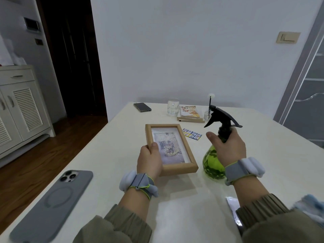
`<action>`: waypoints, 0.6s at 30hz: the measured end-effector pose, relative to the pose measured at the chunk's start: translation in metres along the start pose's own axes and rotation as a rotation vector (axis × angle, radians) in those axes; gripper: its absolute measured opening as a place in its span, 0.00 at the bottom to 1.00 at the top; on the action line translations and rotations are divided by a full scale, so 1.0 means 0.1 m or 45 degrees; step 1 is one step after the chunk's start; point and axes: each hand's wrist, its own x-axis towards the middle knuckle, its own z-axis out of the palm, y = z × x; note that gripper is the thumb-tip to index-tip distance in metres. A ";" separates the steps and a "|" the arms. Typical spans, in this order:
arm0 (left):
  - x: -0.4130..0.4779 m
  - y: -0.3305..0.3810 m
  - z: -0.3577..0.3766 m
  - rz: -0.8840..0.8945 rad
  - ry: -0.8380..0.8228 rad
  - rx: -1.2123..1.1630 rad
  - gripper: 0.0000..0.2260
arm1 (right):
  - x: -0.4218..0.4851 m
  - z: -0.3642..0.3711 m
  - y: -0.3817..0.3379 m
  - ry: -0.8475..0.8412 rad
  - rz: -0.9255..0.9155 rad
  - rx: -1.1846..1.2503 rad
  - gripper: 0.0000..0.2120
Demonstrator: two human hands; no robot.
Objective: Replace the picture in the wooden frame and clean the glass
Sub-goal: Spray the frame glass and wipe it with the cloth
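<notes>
A light wooden picture frame with a glittery picture behind its glass is held tilted above the white table. My left hand grips its near left corner, thumb on the glass. My right hand is wrapped around the neck of a green spray bottle with a black trigger head; the nozzle points left, toward the frame. A small printed card lies just beyond the frame. A shiny plastic sleeve sits partly hidden under my right forearm.
A grey phone lies face down at the near left edge. At the far side are a dark phone, a glass, stacked books and a small vase. A blue cloth shows at the right edge.
</notes>
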 end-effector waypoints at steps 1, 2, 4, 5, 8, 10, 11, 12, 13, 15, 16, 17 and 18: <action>0.00 0.00 0.00 0.000 -0.002 0.001 0.19 | 0.01 0.00 0.01 0.015 0.012 0.004 0.22; 0.01 0.00 0.00 0.000 -0.004 0.000 0.19 | 0.02 0.00 0.03 0.008 0.021 -0.007 0.24; 0.00 -0.01 0.01 0.003 -0.016 0.000 0.20 | 0.05 0.02 0.07 -0.032 0.030 -0.040 0.32; 0.00 0.00 0.01 0.006 -0.024 0.000 0.20 | 0.05 0.02 0.09 -0.047 0.030 -0.054 0.37; -0.04 0.01 0.02 0.013 -0.028 -0.002 0.19 | 0.03 0.00 0.09 -0.075 0.092 -0.152 0.48; -0.09 0.03 0.02 0.022 -0.041 -0.007 0.19 | -0.01 -0.07 0.07 -0.124 0.140 -0.265 0.50; -0.13 0.04 0.01 0.023 -0.049 -0.011 0.19 | -0.04 -0.11 0.05 -0.165 0.157 -0.315 0.50; -0.18 0.05 0.02 0.025 -0.060 -0.011 0.19 | -0.07 -0.15 0.04 -0.208 0.171 -0.357 0.49; -0.23 0.05 0.01 0.019 -0.072 -0.006 0.20 | -0.10 -0.18 0.03 -0.244 0.181 -0.397 0.47; -0.33 0.06 0.00 0.010 -0.104 0.012 0.20 | -0.16 -0.27 -0.01 -0.299 0.192 -0.461 0.42; -0.35 0.03 0.01 0.002 -0.116 0.030 0.20 | -0.17 -0.27 -0.01 -0.334 0.192 -0.487 0.38; -0.40 0.03 0.00 0.005 -0.127 0.046 0.20 | -0.20 -0.30 -0.04 -0.364 0.178 -0.507 0.33; -0.48 0.05 -0.02 0.007 -0.140 0.057 0.20 | -0.26 -0.36 -0.08 -0.399 0.151 -0.518 0.28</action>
